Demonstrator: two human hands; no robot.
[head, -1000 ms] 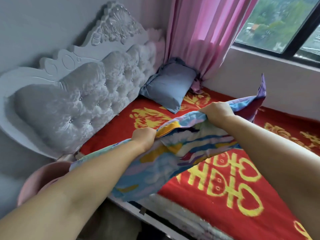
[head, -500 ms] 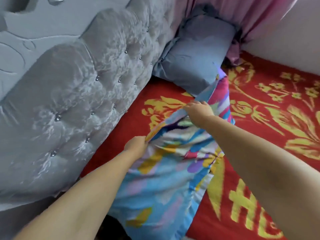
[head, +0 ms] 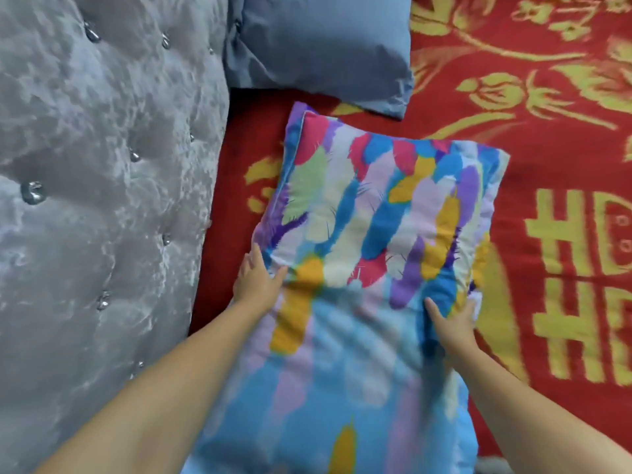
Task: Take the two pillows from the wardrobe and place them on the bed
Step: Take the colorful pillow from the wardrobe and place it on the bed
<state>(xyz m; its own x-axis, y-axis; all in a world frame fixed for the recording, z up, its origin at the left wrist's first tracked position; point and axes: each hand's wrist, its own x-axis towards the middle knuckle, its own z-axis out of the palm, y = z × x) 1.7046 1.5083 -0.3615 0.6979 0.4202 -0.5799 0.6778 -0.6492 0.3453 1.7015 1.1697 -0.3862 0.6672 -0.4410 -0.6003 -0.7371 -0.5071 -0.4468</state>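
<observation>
Two pillows on red-and-gold bedspread (head: 564,159): plain blue-grey pillow (head: 325,46) upper centre, feather-print multicoloured pillow (head: 369,234) mid-frame | left hand (head: 256,282), right hand (head: 451,323) fingers loosely spread, pressing its sides | step: settling second pillow | next: likely let go

Both hands, left (head: 257,280) and right (head: 450,325), flat on colourful pillow (head: 369,213) lying on red bedspread (head: 547,159); blue pillow (head: 321,46) beyond.

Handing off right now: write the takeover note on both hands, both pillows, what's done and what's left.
Left hand: open, flat on the left edge of the multicoloured feather-print pillow.
Right hand: open, pressing its right edge.
That pillow lies on the red-and-gold bedspread, beside the grey tufted headboard.
The plain blue-grey pillow lies just beyond it.
Done: both pillows are on the bed.
Left: lift both hands away.
</observation>
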